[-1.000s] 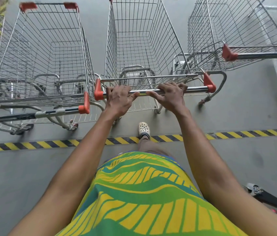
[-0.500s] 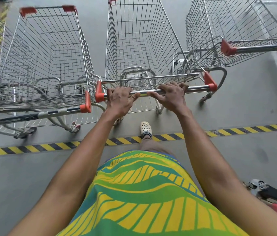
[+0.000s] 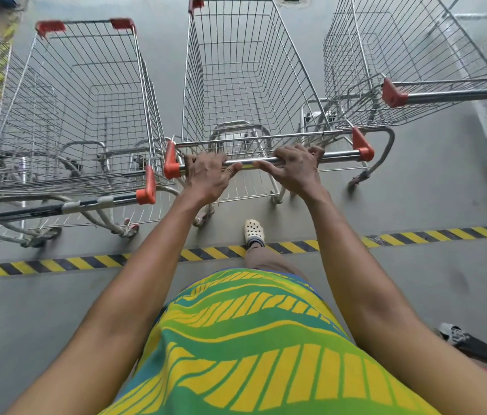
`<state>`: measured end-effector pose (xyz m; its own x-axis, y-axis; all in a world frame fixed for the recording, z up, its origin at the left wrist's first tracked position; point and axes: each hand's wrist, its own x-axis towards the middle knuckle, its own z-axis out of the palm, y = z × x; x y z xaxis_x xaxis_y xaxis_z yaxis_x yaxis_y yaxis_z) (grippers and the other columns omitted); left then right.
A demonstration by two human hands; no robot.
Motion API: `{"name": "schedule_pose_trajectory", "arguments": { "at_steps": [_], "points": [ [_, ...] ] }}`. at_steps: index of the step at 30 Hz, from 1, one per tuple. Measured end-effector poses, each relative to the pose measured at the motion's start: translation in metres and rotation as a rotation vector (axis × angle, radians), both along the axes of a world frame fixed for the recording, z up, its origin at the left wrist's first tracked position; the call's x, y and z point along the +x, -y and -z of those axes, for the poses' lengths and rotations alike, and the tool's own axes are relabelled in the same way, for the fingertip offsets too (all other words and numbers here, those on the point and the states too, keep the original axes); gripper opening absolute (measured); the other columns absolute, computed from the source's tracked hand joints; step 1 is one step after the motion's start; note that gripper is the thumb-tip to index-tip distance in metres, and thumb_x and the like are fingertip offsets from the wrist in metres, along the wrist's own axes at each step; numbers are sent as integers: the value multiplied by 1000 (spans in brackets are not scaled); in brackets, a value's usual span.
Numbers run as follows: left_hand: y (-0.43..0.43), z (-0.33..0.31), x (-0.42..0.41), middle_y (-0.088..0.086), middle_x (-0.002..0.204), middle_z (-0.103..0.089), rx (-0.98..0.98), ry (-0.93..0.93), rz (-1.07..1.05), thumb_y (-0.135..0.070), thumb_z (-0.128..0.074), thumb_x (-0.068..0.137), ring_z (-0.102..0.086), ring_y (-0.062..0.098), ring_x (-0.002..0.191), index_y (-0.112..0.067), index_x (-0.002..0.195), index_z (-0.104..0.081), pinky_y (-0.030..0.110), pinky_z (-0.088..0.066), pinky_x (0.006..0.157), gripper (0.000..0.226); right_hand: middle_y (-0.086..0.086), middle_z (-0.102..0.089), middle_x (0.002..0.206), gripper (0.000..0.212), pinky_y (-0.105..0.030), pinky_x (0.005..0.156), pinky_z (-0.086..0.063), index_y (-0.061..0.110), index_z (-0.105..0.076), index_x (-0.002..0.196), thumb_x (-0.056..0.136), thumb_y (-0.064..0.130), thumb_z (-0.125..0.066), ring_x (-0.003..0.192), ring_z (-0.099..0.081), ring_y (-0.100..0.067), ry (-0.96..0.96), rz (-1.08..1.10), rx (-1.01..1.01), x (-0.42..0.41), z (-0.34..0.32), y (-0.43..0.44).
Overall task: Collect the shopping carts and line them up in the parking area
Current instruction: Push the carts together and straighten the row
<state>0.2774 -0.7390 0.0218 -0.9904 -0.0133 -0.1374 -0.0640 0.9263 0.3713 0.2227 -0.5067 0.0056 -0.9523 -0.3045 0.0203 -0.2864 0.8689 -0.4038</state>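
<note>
The middle shopping cart (image 3: 245, 94) stands on the grey floor (image 3: 416, 205) beyond a yellow-and-black hazard stripe (image 3: 86, 262), its wire basket pointing away from the person. Its chrome handle bar (image 3: 338, 156), capped with orange end pieces, runs across the near end. The left hand (image 3: 206, 178) wraps its fingers over the bar near the left cap, and the right hand (image 3: 294, 170) curls around the bar to the right of centre, thumb stretched along it. Just beside it on the left stands a second cart (image 3: 80, 115), its handle nearer the stripe. On the right, a third cart (image 3: 386, 70) sits apart, angled. A foot in a pale clog (image 3: 253, 232) rests by the stripe.
</note>
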Motion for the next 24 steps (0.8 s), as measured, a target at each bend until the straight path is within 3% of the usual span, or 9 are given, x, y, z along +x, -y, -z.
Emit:
{"name": "schedule_pose_trajectory", "arguments": {
  "at_steps": [3,6,10,13,24],
  "points": [
    [-2,-1,4,7,106,-62,3,-5,-5,-64,-32,101,-50,26,104,-17,105,-60,45,-22,102,54,3,-70,94,69,-42,90,-36,23,-68,85,82,86,-42,99,-55,-23,-4,2,-41,3,3,-4],
    [-5,0,10,7,106,-63,1,-2,3,-65,-30,100,-46,22,99,-17,107,-61,45,-24,100,56,3,-72,97,67,-35,86,-29,24,-71,89,82,86,-46,102,-56,-23,-5,13,-43,8,5,-6],
    [-10,0,18,8,110,-63,-2,4,10,-64,-31,101,-46,22,101,-17,112,-62,44,-24,100,57,5,-71,94,70,-47,92,-40,25,-70,86,81,89,-43,99,-56,-20,-15,22,-67,15,6,-9],
    [-12,-2,22,10,112,-64,-10,7,18,-63,-31,101,-49,25,107,-16,117,-64,44,-23,101,59,3,-72,94,72,-42,91,-40,21,-71,88,82,87,-43,99,-57,-23,-25,15,-74,19,8,-12],
    [-13,2,40,6,108,-64,-28,-21,20,-64,-31,101,-52,26,105,-19,108,-61,44,-24,100,54,4,-73,93,68,-39,86,-39,23,-71,86,81,87,-46,96,-59,-24,-64,32,-92,38,9,-12]
  ]
}}
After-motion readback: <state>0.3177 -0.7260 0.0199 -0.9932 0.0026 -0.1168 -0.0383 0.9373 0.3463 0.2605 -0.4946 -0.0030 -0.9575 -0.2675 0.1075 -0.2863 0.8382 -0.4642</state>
